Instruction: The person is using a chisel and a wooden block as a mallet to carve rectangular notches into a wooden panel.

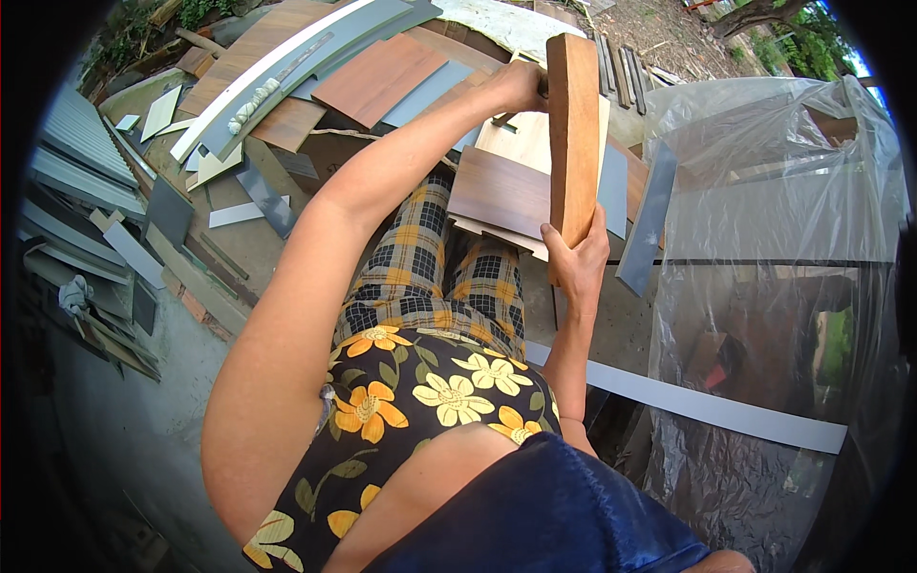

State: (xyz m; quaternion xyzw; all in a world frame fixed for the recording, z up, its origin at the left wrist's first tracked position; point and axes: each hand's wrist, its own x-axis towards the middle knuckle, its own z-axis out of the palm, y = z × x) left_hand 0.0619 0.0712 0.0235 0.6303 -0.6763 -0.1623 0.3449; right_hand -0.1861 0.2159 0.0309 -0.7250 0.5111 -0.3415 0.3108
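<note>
A long, thick brown wooden block stands out in front of me, its far end raised toward the top of the view. My right hand grips its near end, thumb on one side and fingers round the other. At the far end, my left hand is closed against the block's left side; the block hides some of its fingers. A small dark spot shows beside those fingers, too little to name. Beneath lie a brown wood-grain board and a pale wooden board, partly covered by the block.
Several brown and grey boards are piled ahead and to the left. Long grey panels are stacked at the far left. Clear plastic sheeting drapes the right side. A white strip crosses the lower right.
</note>
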